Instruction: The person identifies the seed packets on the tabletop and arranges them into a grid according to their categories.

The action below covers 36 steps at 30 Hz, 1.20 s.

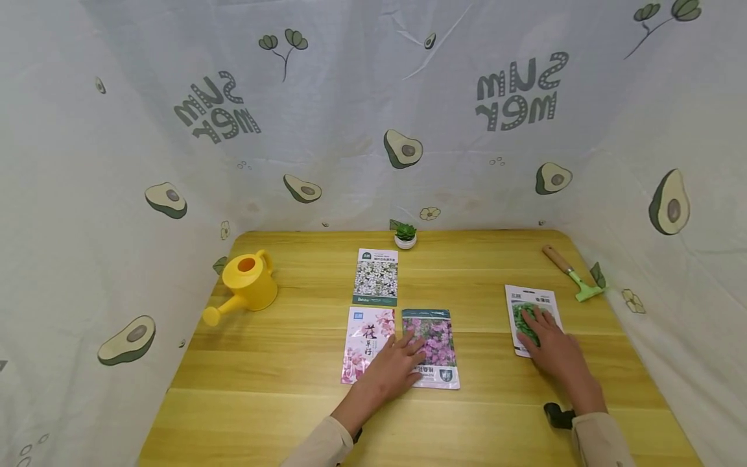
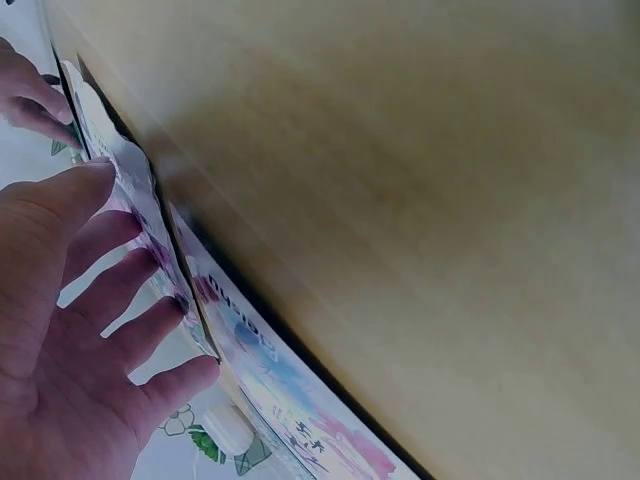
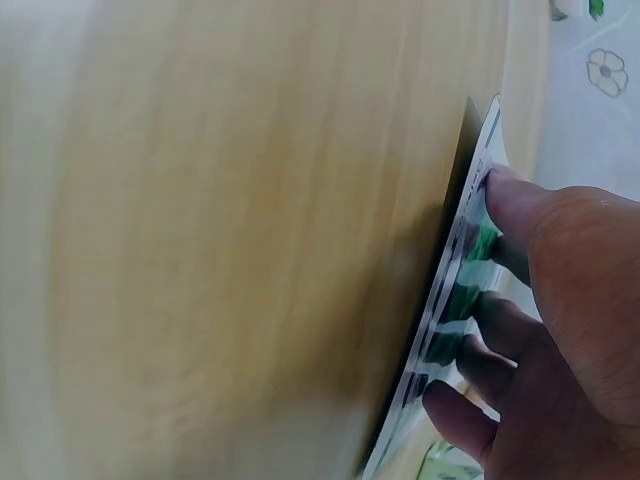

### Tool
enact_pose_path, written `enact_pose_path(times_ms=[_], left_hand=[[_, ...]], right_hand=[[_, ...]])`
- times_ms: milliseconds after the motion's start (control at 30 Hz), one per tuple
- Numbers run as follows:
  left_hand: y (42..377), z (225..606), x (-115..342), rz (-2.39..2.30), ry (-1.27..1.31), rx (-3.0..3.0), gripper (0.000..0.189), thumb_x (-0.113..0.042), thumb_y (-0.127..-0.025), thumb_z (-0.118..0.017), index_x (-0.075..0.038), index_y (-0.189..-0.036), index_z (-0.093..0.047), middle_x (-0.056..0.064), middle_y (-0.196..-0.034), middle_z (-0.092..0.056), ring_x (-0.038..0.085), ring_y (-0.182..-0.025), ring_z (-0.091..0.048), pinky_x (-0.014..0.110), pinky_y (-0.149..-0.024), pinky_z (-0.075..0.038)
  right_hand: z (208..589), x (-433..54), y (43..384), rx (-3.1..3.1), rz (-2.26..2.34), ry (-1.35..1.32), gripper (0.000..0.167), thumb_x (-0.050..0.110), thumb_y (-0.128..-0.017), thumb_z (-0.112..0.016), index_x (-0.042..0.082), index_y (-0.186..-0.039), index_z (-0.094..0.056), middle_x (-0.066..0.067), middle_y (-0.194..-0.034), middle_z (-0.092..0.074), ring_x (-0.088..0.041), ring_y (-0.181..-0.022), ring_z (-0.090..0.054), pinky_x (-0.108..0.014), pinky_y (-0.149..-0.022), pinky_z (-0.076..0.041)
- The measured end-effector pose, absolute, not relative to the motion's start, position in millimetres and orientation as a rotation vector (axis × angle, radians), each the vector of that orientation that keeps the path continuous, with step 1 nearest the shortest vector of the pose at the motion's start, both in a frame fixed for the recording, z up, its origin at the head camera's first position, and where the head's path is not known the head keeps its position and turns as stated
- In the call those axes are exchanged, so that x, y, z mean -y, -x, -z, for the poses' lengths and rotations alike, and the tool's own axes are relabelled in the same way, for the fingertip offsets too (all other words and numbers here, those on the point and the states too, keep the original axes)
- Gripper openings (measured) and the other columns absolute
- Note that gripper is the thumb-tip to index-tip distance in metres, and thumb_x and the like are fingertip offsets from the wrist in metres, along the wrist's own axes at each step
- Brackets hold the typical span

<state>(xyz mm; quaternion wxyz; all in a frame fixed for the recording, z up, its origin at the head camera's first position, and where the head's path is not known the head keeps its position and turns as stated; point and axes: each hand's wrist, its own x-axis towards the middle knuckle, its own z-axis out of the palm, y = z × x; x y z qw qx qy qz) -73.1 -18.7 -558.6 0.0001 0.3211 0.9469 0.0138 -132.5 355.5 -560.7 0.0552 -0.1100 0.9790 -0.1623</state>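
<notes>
My left hand [image 1: 390, 368] rests with spread fingers on the left side of a seed packet with purple flowers [image 1: 440, 347]. Just left of that, partly behind the same hand, lies a pink-flowered seed packet [image 1: 358, 347]. A seed packet with white flowers [image 1: 375, 279] lies above the pink one. On the right, my right hand [image 1: 557, 353] touches a seed packet with a green leafy picture [image 1: 521, 310], its fingers laid across the front. In the right wrist view, the thumb [image 3: 520, 205] meets one edge of this packet [image 3: 455, 300], and the fingers lie on its face.
A yellow watering can [image 1: 251, 285] stands at the left of the wooden table [image 1: 262, 389]. A small potted succulent [image 1: 405, 237] is at the back edge. At the right lies a green hand rake [image 1: 574, 275] with a wooden handle. Printed cloth surrounds the table's back and sides.
</notes>
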Motion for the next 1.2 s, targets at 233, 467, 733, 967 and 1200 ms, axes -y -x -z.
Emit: enact_pose_path(times_ms=[233, 467, 733, 967, 1200], left_hand=[[72, 558, 18, -0.061, -0.995, -2.974, 0.044, -0.042, -0.107, -0.067, -0.025, -0.147, -0.069, -0.004, -0.164, -0.052, 0.023, -0.157, -0.042, 0.05, -0.123, -0.043], [71, 559, 21, -0.08, -1.053, -3.025, 0.049, -0.043, -0.108, -0.065, -0.021, -0.152, -0.064, -0.003, -0.162, -0.055, 0.02, -0.155, -0.045, 0.054, -0.123, -0.042], [77, 551, 32, -0.168, -0.959, -3.043, 0.051, -0.041, -0.11, -0.063, -0.017, -0.154, -0.061, 0.001, -0.164, -0.053, 0.02, -0.156, -0.044, 0.055, -0.125, -0.039], [90, 546, 58, -0.292, -0.788, -3.074, 0.056, -0.037, -0.108, -0.067, -0.011, -0.156, -0.058, 0.006, -0.168, -0.048, 0.026, -0.159, -0.038, 0.058, -0.125, -0.037], [96, 548, 78, -0.335, -0.637, -3.088, 0.058, -0.037, -0.107, -0.069, -0.01, -0.157, -0.057, 0.008, -0.17, -0.045, 0.029, -0.161, -0.034, 0.059, -0.126, -0.034]], right_hand=[[559, -344, 139, -3.005, 0.469, 0.364, 0.064, 0.03, -0.11, -0.062, -0.009, -0.158, -0.044, -0.039, -0.163, -0.034, -0.062, -0.149, -0.032, -0.085, -0.101, -0.038], [561, -334, 149, -2.997, 0.455, 0.394, 0.064, 0.031, -0.11, -0.062, -0.008, -0.158, -0.045, -0.039, -0.163, -0.035, -0.062, -0.149, -0.032, -0.085, -0.103, -0.038], [555, -325, 160, -2.992, 0.404, 0.473, 0.062, 0.026, -0.109, -0.063, -0.006, -0.159, -0.046, -0.04, -0.161, -0.038, -0.065, -0.143, -0.037, -0.081, -0.108, -0.038], [555, -314, 169, -2.99, 0.36, 0.47, 0.062, 0.028, -0.11, -0.062, -0.002, -0.161, -0.045, -0.034, -0.165, -0.038, -0.061, -0.145, -0.037, -0.083, -0.103, -0.038], [558, -304, 179, -3.035, 0.329, 0.497, 0.062, 0.031, -0.11, -0.062, 0.0, -0.161, -0.046, -0.032, -0.169, -0.031, -0.058, -0.151, -0.03, -0.08, -0.102, -0.035]])
